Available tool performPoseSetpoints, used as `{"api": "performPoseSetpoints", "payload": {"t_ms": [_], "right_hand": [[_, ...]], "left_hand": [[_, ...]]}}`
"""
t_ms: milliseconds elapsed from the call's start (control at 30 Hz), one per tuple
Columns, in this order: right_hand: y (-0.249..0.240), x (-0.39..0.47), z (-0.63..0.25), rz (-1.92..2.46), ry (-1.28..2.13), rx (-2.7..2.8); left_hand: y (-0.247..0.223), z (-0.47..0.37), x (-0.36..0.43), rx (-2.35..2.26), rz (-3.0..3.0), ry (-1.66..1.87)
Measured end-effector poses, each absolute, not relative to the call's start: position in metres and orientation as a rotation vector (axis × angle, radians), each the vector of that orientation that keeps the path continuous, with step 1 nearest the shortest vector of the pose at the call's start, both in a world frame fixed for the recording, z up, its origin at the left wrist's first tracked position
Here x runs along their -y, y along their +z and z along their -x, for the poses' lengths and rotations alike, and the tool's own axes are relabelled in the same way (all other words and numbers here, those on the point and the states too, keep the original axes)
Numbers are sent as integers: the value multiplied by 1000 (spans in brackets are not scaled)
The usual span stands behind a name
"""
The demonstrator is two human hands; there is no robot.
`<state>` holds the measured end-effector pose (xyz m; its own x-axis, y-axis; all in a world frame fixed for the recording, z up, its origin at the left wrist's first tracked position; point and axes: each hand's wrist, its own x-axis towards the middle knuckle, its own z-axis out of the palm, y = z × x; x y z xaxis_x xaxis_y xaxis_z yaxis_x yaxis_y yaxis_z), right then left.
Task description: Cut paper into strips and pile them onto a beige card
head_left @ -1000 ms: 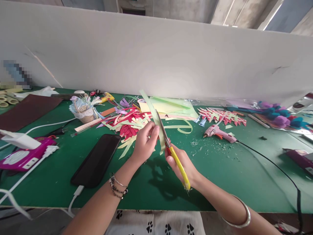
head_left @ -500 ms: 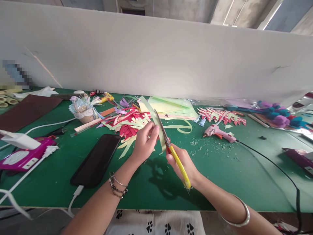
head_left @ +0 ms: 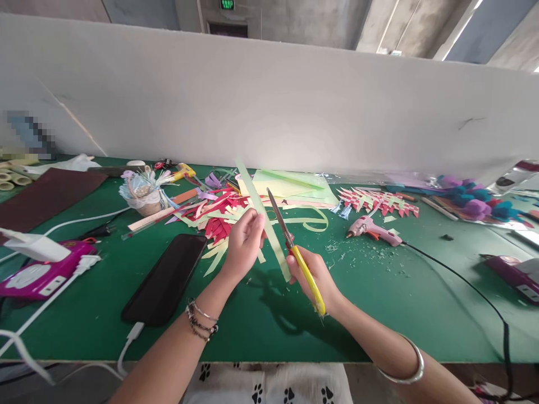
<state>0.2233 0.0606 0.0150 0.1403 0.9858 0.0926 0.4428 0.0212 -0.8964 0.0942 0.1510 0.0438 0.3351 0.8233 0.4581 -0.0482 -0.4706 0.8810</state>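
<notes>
Paper strip (head_left: 273,240): pale green, long, narrow, flat; located at the centre of the frame, raised and inclined, upper end toward upper left, lower end toward lower right. Scissors (head_left: 293,244): metal blades, yellow handle; located immediately right of the strip, blades close together, tips directed toward upper left, handle toward lower right.

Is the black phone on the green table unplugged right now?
No, a white cable is plugged into the near end of the black phone.
</notes>
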Motion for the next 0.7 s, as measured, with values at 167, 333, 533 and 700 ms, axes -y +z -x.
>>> {"api": "performPoseSetpoints", "payload": {"t_ms": [167,333,533,700], "right_hand": [[16,-69,-230,1658,768,1442],[39,-82,-247,1918,395,1647],[76,-128,-278,2191,70,1853],[86,-188,-306,2425,1,1917]], "left_hand": [[36,-94,-161,-785,-1555,1290],[28,-98,-172,-764,-1331,1313],[34,-98,-172,-761,-1231,1186],[37,-99,-167,-772,-1273,1024]]}}
